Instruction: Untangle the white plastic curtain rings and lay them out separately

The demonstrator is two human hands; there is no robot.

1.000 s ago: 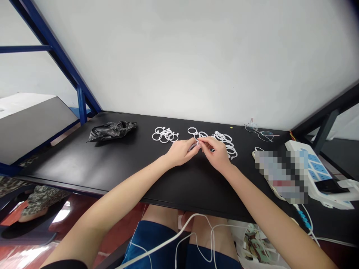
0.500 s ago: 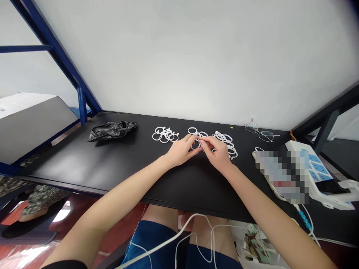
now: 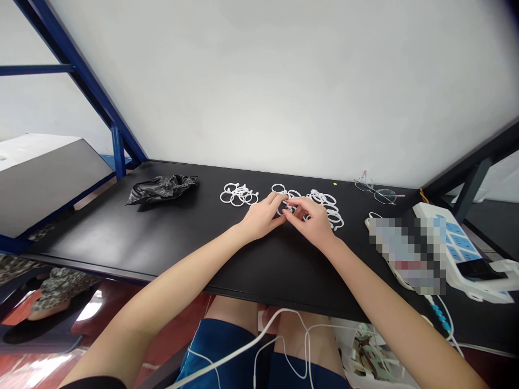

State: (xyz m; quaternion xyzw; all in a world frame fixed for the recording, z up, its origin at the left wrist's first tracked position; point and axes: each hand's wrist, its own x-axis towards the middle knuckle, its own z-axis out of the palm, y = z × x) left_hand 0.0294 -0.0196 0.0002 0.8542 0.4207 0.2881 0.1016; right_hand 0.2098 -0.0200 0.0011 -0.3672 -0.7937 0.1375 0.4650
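My left hand (image 3: 261, 217) and my right hand (image 3: 313, 221) meet fingertip to fingertip over the black table (image 3: 121, 237), both pinching one small white plastic ring (image 3: 286, 208). Most of that ring is hidden by my fingers. Just behind my hands lies a loose pile of white rings (image 3: 328, 208). A second, smaller cluster of white rings (image 3: 239, 195) lies to the left of my left hand.
A crumpled black plastic bag (image 3: 162, 188) lies at the far left of the table. Eyeglasses (image 3: 378, 192) rest near the back right. A white and blue power strip (image 3: 458, 243) and a blurred object (image 3: 405, 251) sit on the right. White cables hang over my lap.
My fingers have shifted slightly on the ring; the right hand's fingertips have moved a little left and lower toward the left hand. Nothing else has moved.
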